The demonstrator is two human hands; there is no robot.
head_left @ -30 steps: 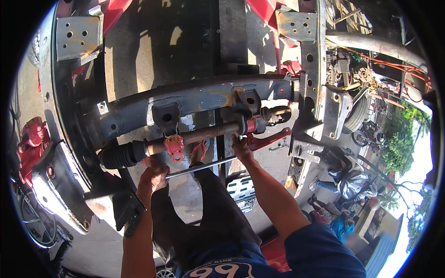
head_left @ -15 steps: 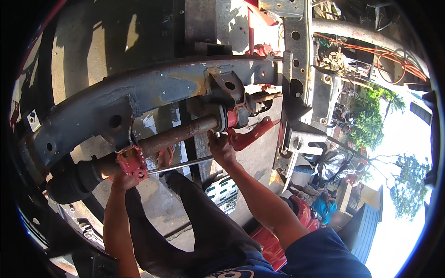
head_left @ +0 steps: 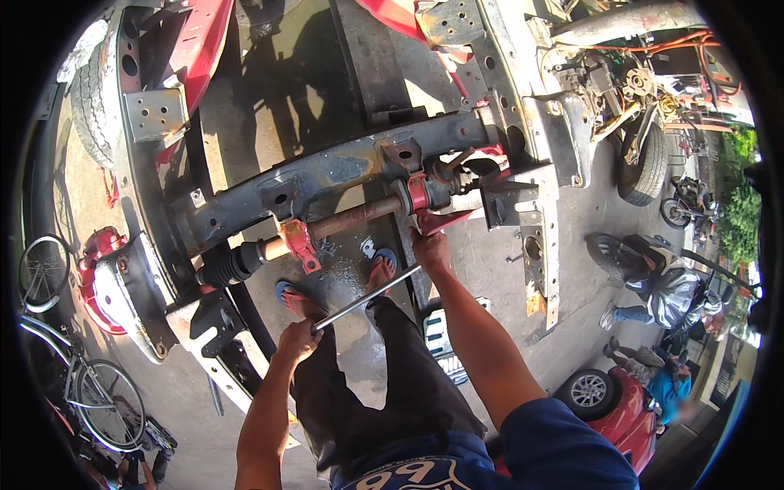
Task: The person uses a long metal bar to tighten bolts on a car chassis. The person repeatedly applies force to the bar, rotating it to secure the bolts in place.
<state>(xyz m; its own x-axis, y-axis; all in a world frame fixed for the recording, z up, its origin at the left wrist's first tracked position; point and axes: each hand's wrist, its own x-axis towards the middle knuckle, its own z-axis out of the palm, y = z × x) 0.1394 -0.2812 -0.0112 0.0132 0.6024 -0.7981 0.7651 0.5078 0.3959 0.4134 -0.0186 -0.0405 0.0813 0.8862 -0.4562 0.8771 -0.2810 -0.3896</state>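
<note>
My left hand (head_left: 300, 340) is closed round the near end of a long, bare metal bar (head_left: 363, 300). The bar slants up to the right and runs out of sight at my right hand (head_left: 432, 249). Fingers curled, that hand is up against the lower edge of a red bracket arm (head_left: 443, 220); what lies in its grip is hidden. Above the hands, a rusty steering rack tube (head_left: 359, 216) runs along a dark crossmember (head_left: 318, 167). One red bracket (head_left: 296, 239) wraps the tube at left, beside a black ribbed rubber boot (head_left: 233, 265); another red clamp (head_left: 417, 193) sits at right.
Frame rails (head_left: 490, 65) stand at both sides of the crossmember. A green-and-white slotted panel (head_left: 441, 339) lies by my right leg. Bicycles (head_left: 106, 400) are at left. A red car (head_left: 616, 420), a motorcycle (head_left: 653, 269) and a person in blue (head_left: 671, 388) are at right.
My left hand has come away from the left red bracket, down and toward me, with the bar's end. My right hand stays by the right bracket. The view has tilted and widened.
</note>
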